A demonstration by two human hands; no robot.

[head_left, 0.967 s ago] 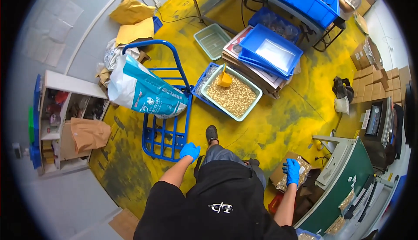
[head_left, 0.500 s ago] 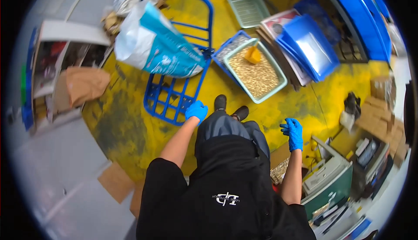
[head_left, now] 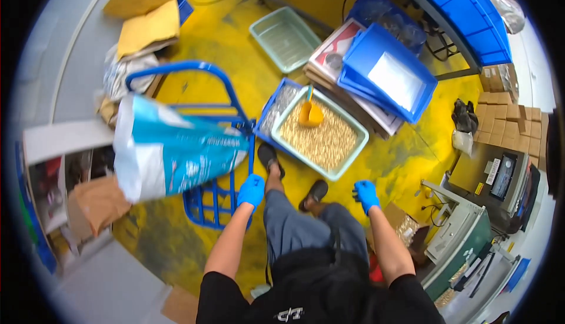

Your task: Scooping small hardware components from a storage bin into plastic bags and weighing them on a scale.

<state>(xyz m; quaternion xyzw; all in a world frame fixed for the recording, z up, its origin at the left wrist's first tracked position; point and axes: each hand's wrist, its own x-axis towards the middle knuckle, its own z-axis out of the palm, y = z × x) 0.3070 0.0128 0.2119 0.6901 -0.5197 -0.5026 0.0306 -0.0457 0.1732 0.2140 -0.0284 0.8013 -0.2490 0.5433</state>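
Observation:
My left hand (head_left: 251,190), in a blue glove, hangs loosely curled with nothing visible in it. In the picture it overlaps the edge of a blue platform cart (head_left: 209,199); contact cannot be judged. A large white and teal sack (head_left: 188,153) lies on that cart. My right hand (head_left: 366,196), also blue-gloved, is held over the floor, its bent fingers partly apart and holding nothing. Ahead, between my hands, a pale green tray (head_left: 353,166) holds golden, pellet-like pieces (head_left: 318,142). A yellow scoop (head_left: 311,114) rests on them.
A blue tray (head_left: 268,103) of greyish pieces sits under the pale tray's left side. Beyond is another pale green tray (head_left: 286,39). Blue bins (head_left: 391,80) are stacked on flat boxes. At right stand a green-sided machine (head_left: 462,259) and brown cartons (head_left: 500,121).
I have stepped forward, my feet now farther apart. The cart, sack and trays have shifted left and nearer in view. My right hand appears closer to the filled tray.

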